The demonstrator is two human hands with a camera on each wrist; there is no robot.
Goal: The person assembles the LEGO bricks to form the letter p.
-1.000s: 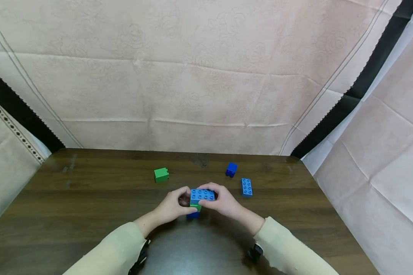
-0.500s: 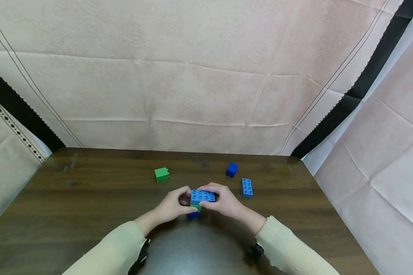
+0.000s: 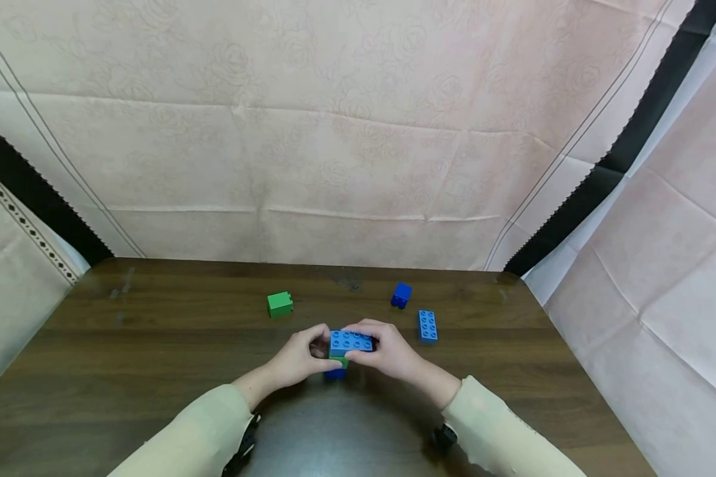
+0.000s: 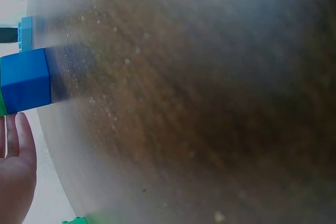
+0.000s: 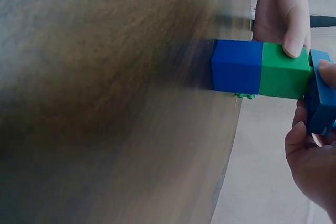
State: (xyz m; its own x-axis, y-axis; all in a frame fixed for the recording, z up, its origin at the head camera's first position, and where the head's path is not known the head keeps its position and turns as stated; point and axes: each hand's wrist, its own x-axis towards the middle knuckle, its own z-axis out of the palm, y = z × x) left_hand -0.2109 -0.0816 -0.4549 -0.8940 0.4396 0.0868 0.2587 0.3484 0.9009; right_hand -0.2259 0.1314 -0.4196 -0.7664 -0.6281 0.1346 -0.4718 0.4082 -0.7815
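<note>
Barely anything has moved since the earlier frame, both hands staying at the same stack. The right hand (image 3: 388, 348) pinches a long light-blue block (image 3: 351, 341) between thumb and fingers, and the left hand (image 3: 301, 354) has thumb and fingers closed round the green block (image 5: 285, 72) just under it (whether those two are pressed fully together, I cannot tell). Below the grip, the dark-blue block (image 5: 236, 67) stands on the table (image 3: 155, 344). Beyond the grip, a loose green block (image 3: 280, 305) lies to the left, a small blue block (image 3: 402, 295) to the right, and a second light-blue block (image 3: 427, 326) nearer on the right.
</note>
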